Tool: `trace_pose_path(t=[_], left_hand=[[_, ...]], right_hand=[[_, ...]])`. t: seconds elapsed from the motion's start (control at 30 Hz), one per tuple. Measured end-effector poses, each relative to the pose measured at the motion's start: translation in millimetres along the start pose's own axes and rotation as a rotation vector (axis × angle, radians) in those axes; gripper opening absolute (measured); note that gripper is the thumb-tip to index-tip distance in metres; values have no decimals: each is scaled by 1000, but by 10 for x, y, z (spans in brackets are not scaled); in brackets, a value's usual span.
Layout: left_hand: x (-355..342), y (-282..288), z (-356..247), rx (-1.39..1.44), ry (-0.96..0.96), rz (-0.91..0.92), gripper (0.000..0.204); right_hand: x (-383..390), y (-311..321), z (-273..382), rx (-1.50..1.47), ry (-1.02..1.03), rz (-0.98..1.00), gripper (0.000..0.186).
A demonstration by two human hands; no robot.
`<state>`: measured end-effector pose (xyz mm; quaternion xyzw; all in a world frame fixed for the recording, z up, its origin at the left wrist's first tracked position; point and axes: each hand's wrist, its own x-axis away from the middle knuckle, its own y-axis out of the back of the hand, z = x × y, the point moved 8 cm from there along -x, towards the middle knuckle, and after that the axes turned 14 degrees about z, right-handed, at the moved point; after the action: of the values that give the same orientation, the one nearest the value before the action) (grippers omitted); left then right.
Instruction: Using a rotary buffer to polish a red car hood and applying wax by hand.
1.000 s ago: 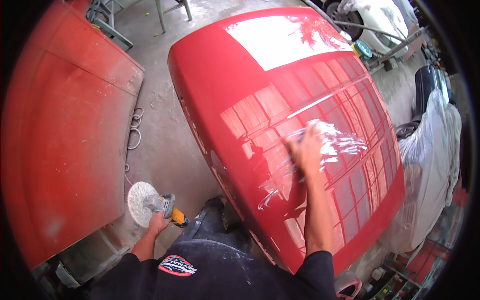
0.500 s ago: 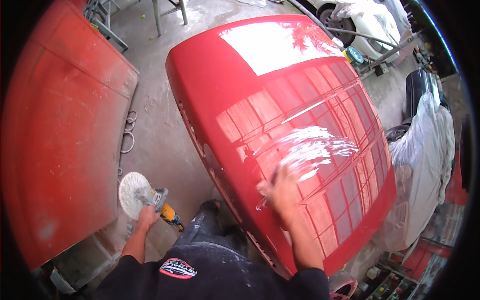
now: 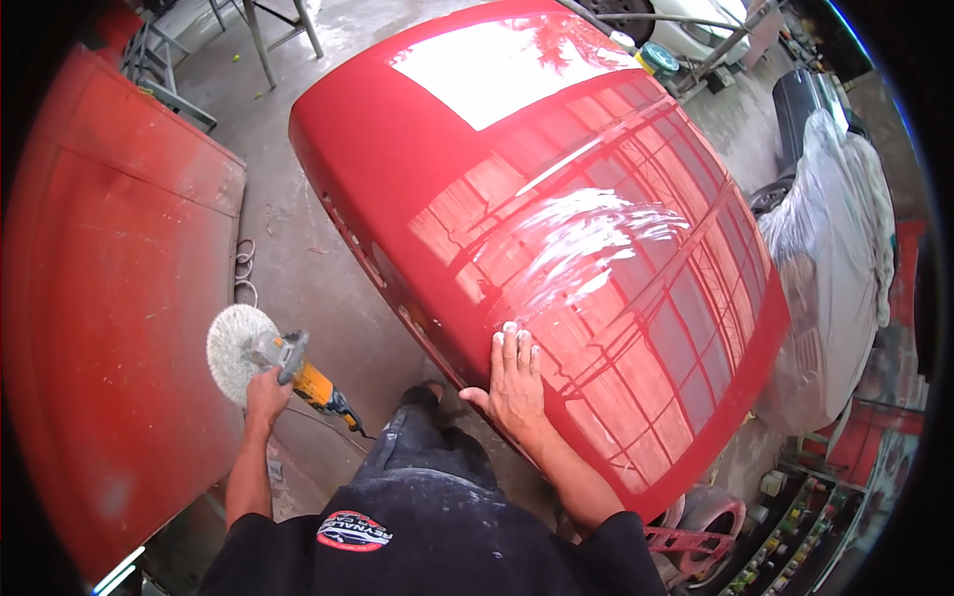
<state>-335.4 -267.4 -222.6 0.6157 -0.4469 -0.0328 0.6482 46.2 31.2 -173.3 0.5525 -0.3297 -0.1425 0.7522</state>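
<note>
My left hand (image 3: 265, 395) is closed around the front handle of a yellow and black polisher (image 3: 316, 387), held low at my left side. Its round white wool pad (image 3: 235, 356) faces away to the left, apart from the panels. To the right, my right hand (image 3: 515, 385) lies on the near edge of a glossy red car hood (image 3: 383, 144), fingers stretched out and thumb apart. White paste marks its fingertips. Beyond them, white streaks of polishing compound (image 3: 586, 238) are smeared over the middle of the hood.
A large dull red panel (image 3: 129, 288) stands along the left, with a cord trailing from the polisher near my legs. At the right, plastic sheeting (image 3: 830, 258) drapes a car part. Metal stand legs (image 3: 260, 45) rise at the back left; a tub (image 3: 658, 60) sits behind the hood.
My right hand has come back from the smeared compound toward the hood's near edge and flattened out. The streaks look thinner at their near end. My left hand keeps the polisher.
</note>
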Motion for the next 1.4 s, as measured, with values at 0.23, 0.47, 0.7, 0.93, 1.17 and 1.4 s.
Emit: trace_pose_path(t=[0.23,0.47,0.7,0.93,1.17,1.4], left_hand=[[-374,278,73,2,-117,-110,29],[-682,276,213,-142,-244,-18,33],[-780,-144,279,-224,-150,168,33],[-802,-439,394,-329,-154,223,45],[-592,-341,-78,-266,-185,196,40],[-606,-93,153,-154,-128,118,39]], right_hand=[[27,-429,-276,-219,-219,-223,96],[13,-367,304,-445,-287,-404,84],[144,-553,436,-624,-364,-475,82],[262,-611,457,-508,-421,-521,70],[211,-585,497,-521,-384,-530,52],[303,-402,393,-466,-439,-575,50]])
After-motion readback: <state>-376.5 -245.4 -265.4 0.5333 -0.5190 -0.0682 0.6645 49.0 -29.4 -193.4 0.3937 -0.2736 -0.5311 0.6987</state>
